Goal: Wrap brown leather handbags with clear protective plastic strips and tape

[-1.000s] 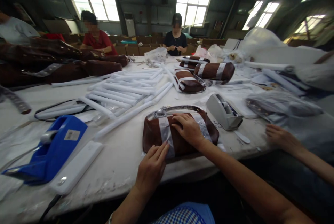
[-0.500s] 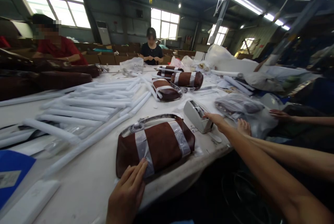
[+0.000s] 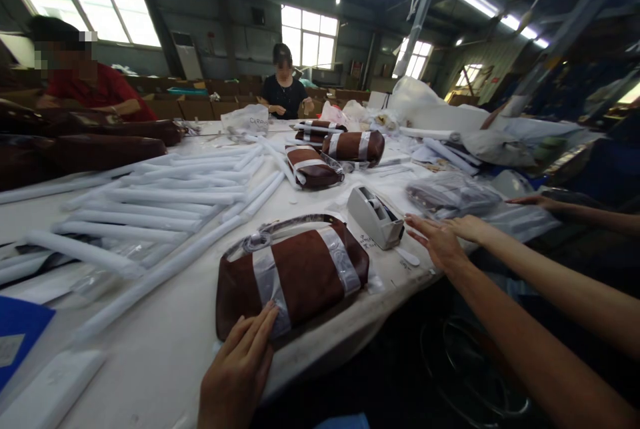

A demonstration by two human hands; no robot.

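A brown handbag (image 3: 305, 275) lies on the table's front edge, with its strap (image 3: 295, 221) along the far side and two pale wrapping bands (image 3: 340, 259) across the body. My left hand (image 3: 240, 355) rests flat on the bag's near left part, fingertips on the left band (image 3: 270, 282). Just right of a grey tape dispenser (image 3: 375, 217) is my right hand (image 3: 437, 245), apart from it, fingers stretched out. Whether a bit of tape clings to those fingertips I cannot make out.
Many white foam tubes (image 3: 145, 219) cover the left. Wrapped brown bags (image 3: 354, 147) sit further back. At right, a co-worker's hands (image 3: 467, 227) are by a plastic-wrapped bag (image 3: 447, 194), close to my right arm. Two people are across the table. A white spoon-shaped piece (image 3: 407, 256) lies near the dispenser.
My right hand has come off the tape dispenser and moved slightly right, fingers extending. The co-worker's near hand has shifted beside it. My left hand stays on the handbag.
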